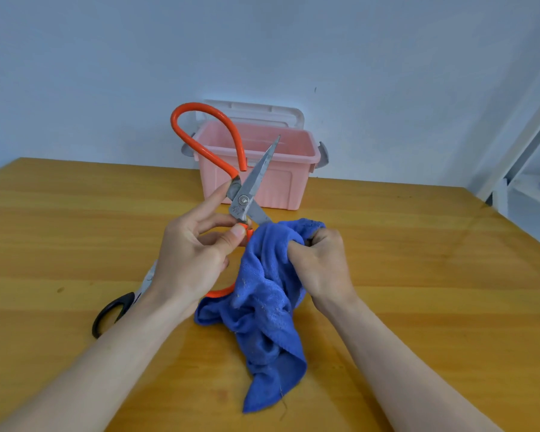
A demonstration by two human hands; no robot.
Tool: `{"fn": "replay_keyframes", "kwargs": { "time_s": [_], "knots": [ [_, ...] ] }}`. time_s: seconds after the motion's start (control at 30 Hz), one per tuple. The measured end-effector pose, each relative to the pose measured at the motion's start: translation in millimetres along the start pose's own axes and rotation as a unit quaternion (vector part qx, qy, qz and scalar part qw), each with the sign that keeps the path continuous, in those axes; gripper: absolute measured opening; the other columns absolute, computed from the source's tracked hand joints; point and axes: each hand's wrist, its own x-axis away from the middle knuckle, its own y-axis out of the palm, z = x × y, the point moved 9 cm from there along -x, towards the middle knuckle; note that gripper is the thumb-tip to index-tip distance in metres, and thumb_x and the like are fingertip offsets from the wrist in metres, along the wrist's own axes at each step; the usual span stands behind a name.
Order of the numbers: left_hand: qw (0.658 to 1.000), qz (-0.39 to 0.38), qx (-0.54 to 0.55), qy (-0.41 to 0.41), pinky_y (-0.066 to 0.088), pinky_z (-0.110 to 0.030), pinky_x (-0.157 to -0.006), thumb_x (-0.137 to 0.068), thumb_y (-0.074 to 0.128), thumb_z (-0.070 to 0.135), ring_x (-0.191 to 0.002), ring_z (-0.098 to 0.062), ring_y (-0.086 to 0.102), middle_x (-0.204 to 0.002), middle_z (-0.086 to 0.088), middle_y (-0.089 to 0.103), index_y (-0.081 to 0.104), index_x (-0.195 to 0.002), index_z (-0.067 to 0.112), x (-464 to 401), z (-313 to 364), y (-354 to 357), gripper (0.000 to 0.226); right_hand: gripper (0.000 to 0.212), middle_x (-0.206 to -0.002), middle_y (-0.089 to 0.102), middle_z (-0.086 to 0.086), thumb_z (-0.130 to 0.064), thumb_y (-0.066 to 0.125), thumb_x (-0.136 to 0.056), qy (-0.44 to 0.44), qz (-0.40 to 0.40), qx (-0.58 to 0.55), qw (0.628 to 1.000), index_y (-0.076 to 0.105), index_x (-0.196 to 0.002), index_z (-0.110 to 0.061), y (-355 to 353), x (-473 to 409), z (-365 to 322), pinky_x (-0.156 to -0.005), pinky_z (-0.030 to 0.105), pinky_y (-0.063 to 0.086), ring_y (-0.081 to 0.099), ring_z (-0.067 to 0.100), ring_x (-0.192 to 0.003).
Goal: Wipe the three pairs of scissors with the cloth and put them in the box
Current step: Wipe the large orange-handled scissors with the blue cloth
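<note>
- Blue cloth: nearest item; soft, limp microfibre, lint on the nap; lower tail drapes onto the tabletop, upper part bunched in the right hand; judged light, conforms to any edge, best taken as a wad so several layers sit between skin and steel.
- Right hand: fingers curled tight into the cloth, fisted round a fold; the lower blade of the open scissors runs into that bundle, tip hidden, so contact along the edge cannot be confirmed.
- Left hand: thumb and fingers pinching the orange-handled scissors just below the pivot, at the root of the lower handle; index finger extended up beside the joint.
- Orange-handled scissors: held clear of the tabletop, jaws spread wide; one blade points up and away toward the box; large loop handle rises upper left, second loop partly hidden behind the cloth; judged all-metal, rigid, fairly heavy, top-heavy in this pose; coated handles give the safer purchase; bare blades look slick and sharp; wipe from spine side, pivot toward tip.
- Black-handled scissors: flat on the tabletop, partly under the left forearm; untouched.
- Pink box: open, lid tilted back against the wall; far side of the tabletop, beyond both hands; what lies inside cannot be seen; third pair not visible.
</note>
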Motion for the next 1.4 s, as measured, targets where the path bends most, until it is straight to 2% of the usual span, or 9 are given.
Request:
{"fn": "replay_keyframes", "kwargs": {
  "time_s": [0.2,0.33,0.4,0.5,0.6,0.83,1.03,1.2,1.4],
  "knots": [
    [1.000,0.005,0.009,-0.015,0.035,-0.016,-0.041,-0.087,0.065,-0.004,-0.052,-0.004,0.055,-0.088,0.004,0.075,0.057,-0.133,0.028,-3,1,-5,0.057,0.029,-0.045,0.023,-0.005,-0.009,0.044,-0.066,-0.025,-0.042,0.026,0.998,0.025,-0.046,-0.019,7,2,-9,-0.044,0.022,0.015,0.017,0.012,-0.044],
    [1.000,0.015,0.011,-0.025,0.033,-0.019,-0.041,-0.086,0.065,-0.004,-0.051,-0.006,0.053,-0.086,0.001,0.075,0.059,-0.130,0.030,-7,0,-13,0.056,0.026,-0.052,0.045,-0.004,-0.005,0.038,-0.070,-0.004,-0.130,-0.008,0.992,0.064,-0.064,-0.007,16,5,-8,-0.049,0.027,0.025,0.030,0.017,-0.049],
    [1.000,0.013,0.006,-0.026,0.033,-0.019,-0.041,-0.086,0.065,-0.004,-0.051,-0.006,0.055,-0.086,0.002,0.075,0.059,-0.129,0.031,-8,-2,-14,0.056,0.041,-0.048,0.046,-0.013,0.001,0.037,-0.073,-0.001,-0.166,-0.018,0.986,0.069,-0.061,-0.021,17,7,-12,-0.045,0.021,0.028,0.033,0.007,-0.044],
    [1.000,0.008,0.005,-0.030,0.034,-0.020,-0.041,-0.086,0.065,-0.003,-0.062,-0.011,0.056,-0.089,0.001,0.075,0.058,-0.127,0.036,-8,-4,-12,0.057,0.049,-0.039,0.032,-0.018,0.004,0.037,-0.073,-0.004,-0.142,0.007,0.990,0.045,-0.035,-0.025,14,8,-15,-0.041,0.011,0.023,0.023,0.001,-0.036],
    [1.000,0.006,0.005,-0.024,0.035,-0.018,-0.041,-0.087,0.065,-0.003,-0.059,-0.006,0.060,-0.084,0.004,0.074,0.056,-0.125,0.040,-6,-2,-9,0.058,0.028,-0.040,0.024,-0.012,-0.007,0.038,-0.064,-0.005,-0.063,0.034,0.997,0.027,-0.042,-0.020,8,5,-8,-0.038,0.015,0.020,0.018,0.005,-0.038],
    [0.999,0.011,0.003,-0.042,0.036,-0.017,-0.042,-0.089,0.063,-0.003,-0.057,-0.005,0.060,-0.086,0.002,0.076,0.059,-0.128,0.035,-8,-7,-9,0.054,0.029,-0.043,0.022,-0.015,-0.015,0.040,-0.065,-0.011,-0.044,0.050,0.998,0.023,-0.043,-0.023,15,7,-12,-0.041,0.020,0.017,0.017,0.005,-0.041],
    [0.999,0.024,0.013,-0.047,0.038,-0.014,-0.042,-0.090,0.061,-0.003,-0.053,-0.003,0.056,-0.076,0.005,0.072,0.060,-0.119,0.042,-13,-7,-19,0.053,0.055,-0.044,0.035,-0.017,-0.004,0.042,-0.083,0.013,-0.174,0.023,0.984,0.057,-0.042,-0.036,28,12,-14,-0.048,0.018,0.028,0.030,0.002,-0.042],
    [0.999,0.006,-0.014,-0.029,0.036,-0.015,-0.043,-0.090,0.063,-0.001,-0.059,-0.005,0.058,-0.082,0.006,0.073,0.054,-0.132,0.038,-12,-11,-12,0.058,0.035,-0.045,0.029,-0.005,-0.006,0.044,-0.072,-0.012,-0.081,0.052,0.995,0.028,-0.045,-0.019,15,7,-13,-0.051,0.014,0.036,0.043,0.000,-0.045],
    [1.000,-0.005,-0.011,-0.026,0.034,-0.018,-0.042,-0.089,0.063,-0.003,-0.049,-0.004,0.054,-0.081,0.004,0.072,0.051,-0.135,0.033,-10,-12,-8,0.060,0.026,-0.048,0.024,-0.008,-0.015,0.042,-0.065,-0.039,-0.023,0.099,0.994,0.022,-0.050,-0.021,15,7,-11,-0.042,0.025,0.018,0.019,0.009,-0.047]
  ]
}}
